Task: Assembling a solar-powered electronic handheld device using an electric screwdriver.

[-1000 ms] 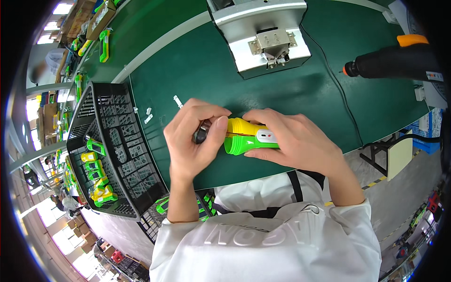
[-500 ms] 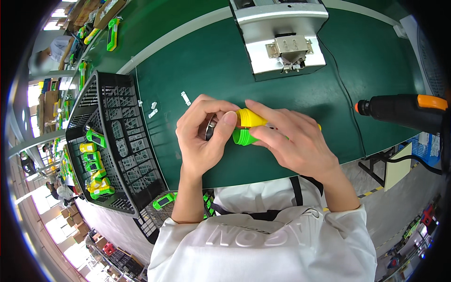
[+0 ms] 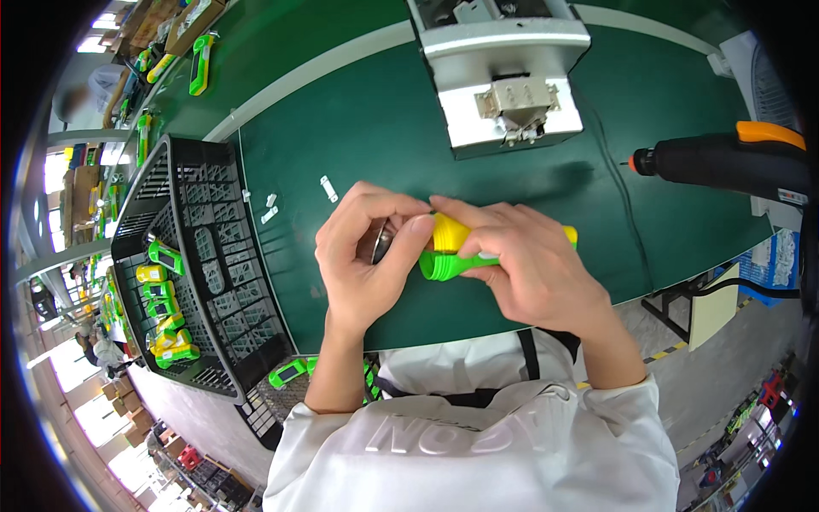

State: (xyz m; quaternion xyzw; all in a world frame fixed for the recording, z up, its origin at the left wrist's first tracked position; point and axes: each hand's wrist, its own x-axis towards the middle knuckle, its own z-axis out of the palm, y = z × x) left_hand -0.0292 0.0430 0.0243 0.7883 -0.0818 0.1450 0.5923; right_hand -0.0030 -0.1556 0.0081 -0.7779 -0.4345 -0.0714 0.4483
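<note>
My left hand (image 3: pixel 358 247) is closed around a round, dark part with a silver rim (image 3: pixel 382 242), mostly hidden by the fingers. In my right hand (image 3: pixel 542 269) are two shell halves with threaded ends, a yellow half (image 3: pixel 447 233) above a green half (image 3: pixel 442 265). They lie one against the other, threaded ends toward my left hand. A bit of white shows between them near the right fingers. My left thumb and fingertips meet the right index fingertip at the yellow half's threaded end; anything pinched there is too small to make out.
A metal fixture (image 3: pixel 503 51) stands at the far side of the green table (image 3: pixel 358 136). An electric screwdriver (image 3: pixel 717 166) points in from the right, a cable near its tip. On the left, a black basket (image 3: pixel 223 264) holds several green-yellow devices (image 3: pixel 162 299). Small white pieces (image 3: pixel 329 189) lie nearby.
My right index finger has come across to the left fingertips, over the yellow half's end. Both halves sit slightly lower in view, the green one more level. The whole view has shifted a little.
</note>
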